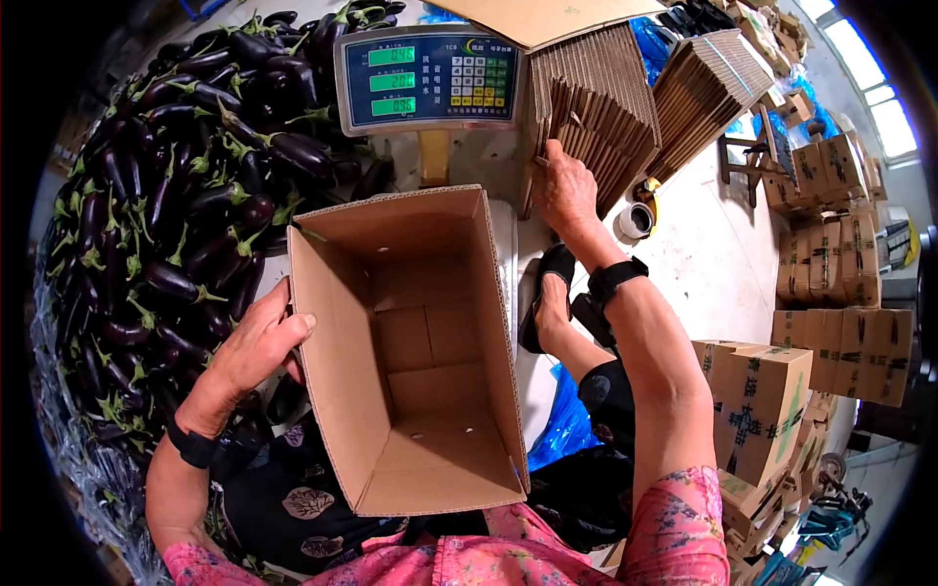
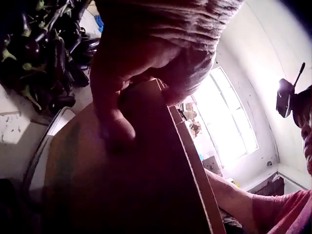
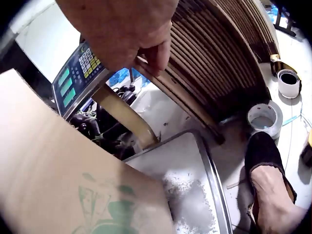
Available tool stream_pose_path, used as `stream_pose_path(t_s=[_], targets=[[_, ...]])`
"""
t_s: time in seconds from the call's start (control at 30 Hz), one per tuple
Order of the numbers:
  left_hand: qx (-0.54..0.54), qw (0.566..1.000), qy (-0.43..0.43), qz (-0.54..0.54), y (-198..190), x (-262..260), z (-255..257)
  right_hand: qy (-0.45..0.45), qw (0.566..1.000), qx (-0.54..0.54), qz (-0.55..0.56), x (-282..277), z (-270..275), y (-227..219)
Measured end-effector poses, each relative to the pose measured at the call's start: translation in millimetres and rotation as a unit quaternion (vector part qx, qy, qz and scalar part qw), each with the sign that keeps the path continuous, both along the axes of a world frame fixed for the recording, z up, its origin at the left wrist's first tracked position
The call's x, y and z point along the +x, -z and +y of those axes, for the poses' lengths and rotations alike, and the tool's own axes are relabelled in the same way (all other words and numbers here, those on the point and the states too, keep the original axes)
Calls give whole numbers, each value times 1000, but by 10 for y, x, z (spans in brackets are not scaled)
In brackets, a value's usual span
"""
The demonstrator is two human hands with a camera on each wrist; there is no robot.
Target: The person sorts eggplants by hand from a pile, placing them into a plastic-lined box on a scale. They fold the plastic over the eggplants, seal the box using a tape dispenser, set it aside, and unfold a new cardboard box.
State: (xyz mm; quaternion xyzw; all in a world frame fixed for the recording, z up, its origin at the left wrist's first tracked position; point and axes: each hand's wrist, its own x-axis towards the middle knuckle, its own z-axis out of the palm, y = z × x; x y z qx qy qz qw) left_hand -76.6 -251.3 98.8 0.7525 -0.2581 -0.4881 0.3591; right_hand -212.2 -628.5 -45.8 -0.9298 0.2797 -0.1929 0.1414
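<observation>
An open, empty cardboard box [image 1: 420, 342] stands tilted on the scale's steel platform [image 3: 195, 185]. My left hand [image 1: 256, 344] grips the box's left wall, with the thumb [image 2: 114, 124] pressed on the outside and the fingers over the rim [image 2: 192, 165]. My right hand [image 1: 565, 190] reaches forward to a leaning stack of flattened cardboard sheets [image 1: 596, 103]. Its fingertips [image 3: 158, 54] curl onto the edge of one sheet [image 3: 195, 92] at the near end of the stack. The box's outer wall [image 3: 58, 185] carries a green print.
A large pile of dark eggplants [image 1: 166, 186] fills the left side. The scale's display [image 1: 427, 78] stands behind the box. Two tape rolls [image 3: 265, 117] lie by my foot in a black shoe [image 1: 550, 293]. More flat cardboard [image 1: 708, 78] and packed boxes [image 1: 762, 400] are stacked at right.
</observation>
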Motion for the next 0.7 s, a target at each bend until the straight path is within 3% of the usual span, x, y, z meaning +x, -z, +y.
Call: stream_pose_path(t_s=[0.3,0.4,0.47,0.57,0.63,0.67,0.7], targets=[[15,1000,-3,7,-46,-88,-32,52,996,-2,70,89,-32,-109],[25,999,16,-13,-48,-73,-25,26,976,180,119,3,-54,-266],[32,999,21,-25,-49,-81,-31,11,934,334,128,-204,264,-735],[-44,998,24,-24,162,-96,-30,-116,872,475,6,-661,1022,-934],[-108,993,41,-12,272,-64,-16,-126,872,471,32,-827,1322,-1188],[-142,989,42,-4,332,-22,-10,-74,859,505,44,-868,1386,-1224],[-97,993,34,50,261,39,-14,-56,843,534,28,-880,1385,-1191]])
